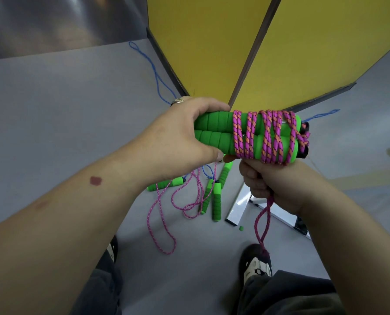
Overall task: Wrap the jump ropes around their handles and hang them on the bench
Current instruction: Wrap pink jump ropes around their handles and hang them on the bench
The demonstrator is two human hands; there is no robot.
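Note:
My left hand (185,135) grips the left ends of two green foam handles (216,133) held side by side. A pink-and-orange rope (269,135) is wound several times around their right half. Just below the handles my right hand (271,180) grips the rope's loose end, and a loop of that rope (261,226) hangs down from my fist. On the grey floor underneath lie more green handles (216,201) with a loose pink rope (160,221) and a blue rope (154,71) trailing off. The yellow bench (212,46) stands right in front of me.
A white metal bench leg (239,205) lies low at the right of the floor pile, with a small green scrap (241,228) beside it. My two shoes (255,264) are at the bottom. A second bit of blue rope (323,115) shows under the bench at right.

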